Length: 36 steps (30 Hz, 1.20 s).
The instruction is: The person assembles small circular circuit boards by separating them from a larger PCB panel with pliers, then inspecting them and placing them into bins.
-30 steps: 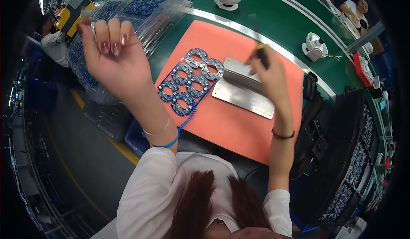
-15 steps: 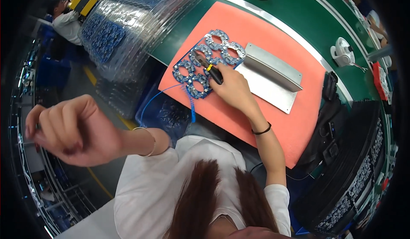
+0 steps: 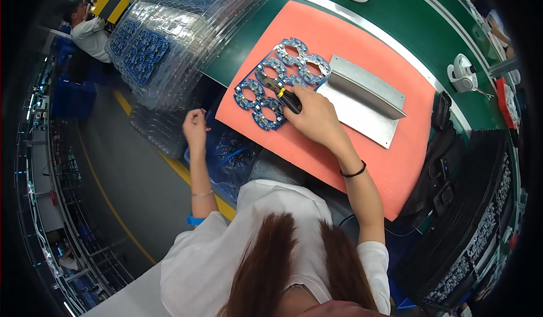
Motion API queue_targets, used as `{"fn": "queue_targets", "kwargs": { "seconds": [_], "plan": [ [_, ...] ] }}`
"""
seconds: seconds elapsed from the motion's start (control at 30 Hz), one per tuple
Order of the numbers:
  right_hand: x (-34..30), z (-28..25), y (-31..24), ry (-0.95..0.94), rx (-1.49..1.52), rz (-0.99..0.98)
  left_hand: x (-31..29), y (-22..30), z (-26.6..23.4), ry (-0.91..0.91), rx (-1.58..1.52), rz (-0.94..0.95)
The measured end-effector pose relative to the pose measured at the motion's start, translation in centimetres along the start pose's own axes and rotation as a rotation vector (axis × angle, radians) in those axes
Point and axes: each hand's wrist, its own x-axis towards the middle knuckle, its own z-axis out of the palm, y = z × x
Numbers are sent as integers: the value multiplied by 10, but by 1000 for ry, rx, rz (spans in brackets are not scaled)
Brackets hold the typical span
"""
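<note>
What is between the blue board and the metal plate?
Head view: the right hand, holding black cutters, lies between the blue board and the metal plate.

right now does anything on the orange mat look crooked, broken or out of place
Nothing stands out. The blue panel of ring-shaped circuit boards lies flat on the orange mat, beside the bent metal plate. The right hand holds black-handled cutters on the panel. The left hand hangs off the bench, seemingly empty.
</note>
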Motion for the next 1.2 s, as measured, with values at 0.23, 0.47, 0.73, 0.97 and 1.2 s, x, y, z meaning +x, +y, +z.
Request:
{"fn": "queue_targets", "kwargs": {
  "seconds": [0.23, 0.47, 0.73, 0.97, 1.2],
  "plan": [
    [1, 17, -3, -28, -21, -10, -6, -122, 30, -134, 204, -687],
    [-1, 25, -14, -29, -1, 1, 7, -63, -8, -466, -66, -460],
    [19, 39, -26, -112, -68, -6, 0, -5, -21, -697, -596, -295],
    [32, 40, -13, -1, 190, 46, 58, 77, -29, 136, 91, 385],
    [27, 3, -2, 368, 370, 316, 119, 115, 63, -413, 183, 757]
  ]
}}
